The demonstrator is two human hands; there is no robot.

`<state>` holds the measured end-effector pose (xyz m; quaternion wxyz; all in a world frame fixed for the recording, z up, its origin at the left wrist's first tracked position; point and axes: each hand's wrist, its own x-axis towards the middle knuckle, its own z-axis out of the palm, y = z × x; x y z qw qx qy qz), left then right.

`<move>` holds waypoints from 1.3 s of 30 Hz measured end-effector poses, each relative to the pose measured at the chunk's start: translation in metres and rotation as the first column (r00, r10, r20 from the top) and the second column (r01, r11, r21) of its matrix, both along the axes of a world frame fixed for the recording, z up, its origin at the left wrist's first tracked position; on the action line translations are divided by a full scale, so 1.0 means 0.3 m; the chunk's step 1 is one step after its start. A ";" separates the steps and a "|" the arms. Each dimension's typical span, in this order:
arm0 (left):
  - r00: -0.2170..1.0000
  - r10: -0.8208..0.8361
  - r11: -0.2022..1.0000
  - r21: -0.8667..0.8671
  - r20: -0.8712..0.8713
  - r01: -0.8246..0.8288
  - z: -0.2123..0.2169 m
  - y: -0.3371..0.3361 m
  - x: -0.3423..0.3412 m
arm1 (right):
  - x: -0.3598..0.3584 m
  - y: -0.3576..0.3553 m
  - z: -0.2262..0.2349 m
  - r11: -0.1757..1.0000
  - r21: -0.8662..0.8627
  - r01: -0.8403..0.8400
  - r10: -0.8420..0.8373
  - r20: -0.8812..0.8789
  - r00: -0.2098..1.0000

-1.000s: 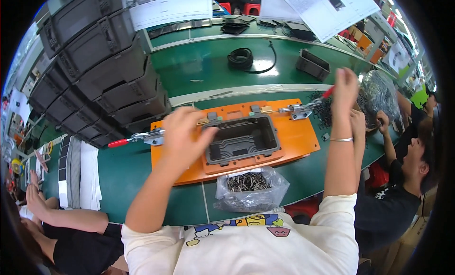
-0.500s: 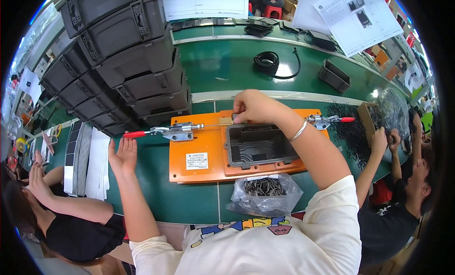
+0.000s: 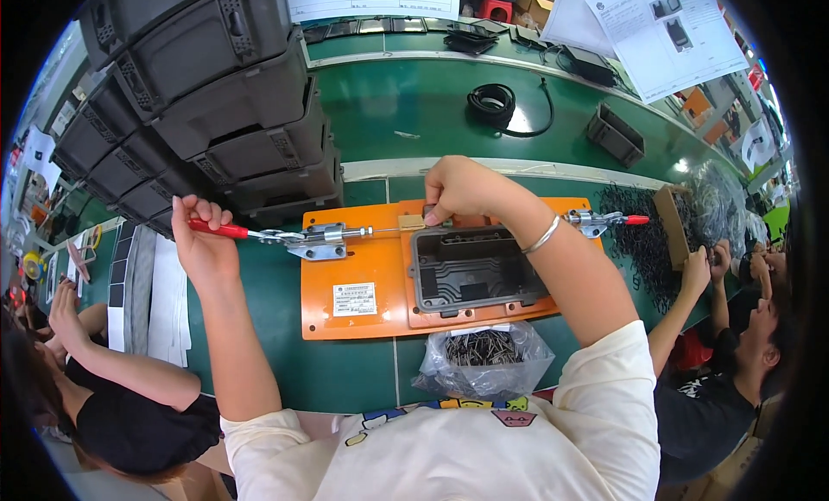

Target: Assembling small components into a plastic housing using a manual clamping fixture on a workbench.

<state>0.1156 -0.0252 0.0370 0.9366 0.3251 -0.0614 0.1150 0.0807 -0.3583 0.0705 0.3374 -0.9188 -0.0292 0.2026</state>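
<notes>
The left hand (image 3: 203,242) grips the red clamp handle (image 3: 218,230); the right hand (image 3: 458,190) pinches a small part at the dark casting's (image 3: 473,266) far-left edge on the orange fixture (image 3: 363,281). Closing the clamp could trap those fingertips.

Matt orange fixture plate (image 3: 363,315); dull grey cast housing (image 3: 473,268); bright metal toggle clamp (image 3: 315,239) with glossy red plastic handle (image 3: 220,229); clear crinkled plastic bag (image 3: 484,363); smooth green counter (image 3: 414,113).
</notes>
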 end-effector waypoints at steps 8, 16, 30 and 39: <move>0.966 0.007 0.680 0.707 0.258 -0.193 0.093 -0.297 -0.076 | 0.008 -0.022 -0.054 0.995 0.074 0.072 -0.075 0.033 0.997; 0.883 -0.218 -0.053 0.898 0.416 -0.437 0.007 -0.472 -0.134 | 0.007 -0.014 -0.057 0.995 0.096 0.037 -0.044 0.075 0.996; 0.799 0.434 0.266 0.787 0.418 -0.556 -0.012 -0.051 -0.214 | -0.429 -0.251 0.005 0.911 -0.127 0.391 -0.232 0.626 0.744; 0.910 -0.412 -0.487 0.855 -0.043 -0.180 0.031 -0.479 -0.276 | -0.507 -0.257 -0.140 0.909 -0.007 0.417 -0.358 0.501 0.788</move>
